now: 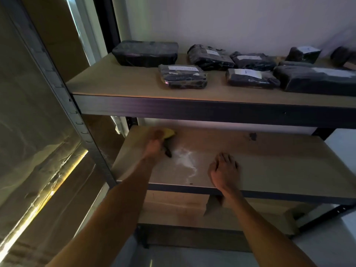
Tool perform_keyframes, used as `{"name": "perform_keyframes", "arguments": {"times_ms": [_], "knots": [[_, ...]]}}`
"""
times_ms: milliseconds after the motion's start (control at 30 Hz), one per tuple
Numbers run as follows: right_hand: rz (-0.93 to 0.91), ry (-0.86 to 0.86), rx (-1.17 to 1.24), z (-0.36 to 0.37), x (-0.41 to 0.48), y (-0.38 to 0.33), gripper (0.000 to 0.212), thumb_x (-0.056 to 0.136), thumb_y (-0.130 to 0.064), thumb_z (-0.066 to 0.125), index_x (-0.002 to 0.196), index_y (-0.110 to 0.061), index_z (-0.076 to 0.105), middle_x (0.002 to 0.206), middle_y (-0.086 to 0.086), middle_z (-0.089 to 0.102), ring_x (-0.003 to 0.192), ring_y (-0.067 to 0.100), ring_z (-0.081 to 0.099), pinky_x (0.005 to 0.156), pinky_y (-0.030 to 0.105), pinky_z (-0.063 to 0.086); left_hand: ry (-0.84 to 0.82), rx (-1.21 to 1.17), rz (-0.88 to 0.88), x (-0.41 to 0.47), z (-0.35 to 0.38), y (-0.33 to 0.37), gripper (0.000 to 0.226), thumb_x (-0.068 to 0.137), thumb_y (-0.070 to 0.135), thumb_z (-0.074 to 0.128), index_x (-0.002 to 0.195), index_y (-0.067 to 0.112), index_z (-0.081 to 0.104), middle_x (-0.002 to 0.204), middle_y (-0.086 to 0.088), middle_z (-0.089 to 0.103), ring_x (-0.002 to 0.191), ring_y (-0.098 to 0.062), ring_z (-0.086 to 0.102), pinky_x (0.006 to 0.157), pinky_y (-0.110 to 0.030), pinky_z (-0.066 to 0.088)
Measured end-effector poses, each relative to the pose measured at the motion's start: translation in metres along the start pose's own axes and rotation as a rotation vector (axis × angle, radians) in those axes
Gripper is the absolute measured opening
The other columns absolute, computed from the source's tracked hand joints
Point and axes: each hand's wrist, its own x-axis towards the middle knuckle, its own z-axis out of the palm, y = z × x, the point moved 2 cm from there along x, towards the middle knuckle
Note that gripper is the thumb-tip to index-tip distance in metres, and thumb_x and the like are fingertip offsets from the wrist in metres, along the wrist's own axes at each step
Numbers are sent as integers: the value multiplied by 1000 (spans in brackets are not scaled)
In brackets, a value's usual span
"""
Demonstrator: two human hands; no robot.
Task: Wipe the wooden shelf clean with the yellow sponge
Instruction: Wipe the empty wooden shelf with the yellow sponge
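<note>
Head view: left hand [155, 144] gripping yellow sponge [170, 132] near back left corner of wooden shelf [279, 166], fingers curling round it; picture looking blurry there. Right hand [224, 170] resting near front edge, fingers loose, holding nothing. White smear [185, 160] lying between hands; dark spot [252, 136] sitting near back edge. Sponge probably feeling soft, light, squishy: best gripping from top, across middle, pressing flat side down.
</note>
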Motion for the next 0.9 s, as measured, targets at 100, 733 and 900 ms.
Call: {"name": "perform_keyframes", "arguments": {"times_ms": [100,733,900], "knots": [[9,-6,0,0,0,-1,59,93,-39,24,140,-11,45,149,10,42,137,32,36,112,44,28,289,-243,-127,10,-37,-49,25,100,31,54,102,12,70,110,-13,69,93,-14,67,89,-42,48],[-4,-27,-32,-3,0,-4,51,95,-35,32,139,-12,44,149,10,42,136,32,36,111,45,28,232,-258,-23,2,-34,-88,34,90,43,61,103,12,63,116,-18,57,97,-29,60,58,-36,53],[-5,-8,-25,2,1,-1,55,91,-37,29,135,-10,49,144,12,47,134,34,39,108,47,30,-118,-62,-65,-7,6,4,29,98,37,53,117,22,70,115,-6,70,108,-23,64,98,-41,48]]}}
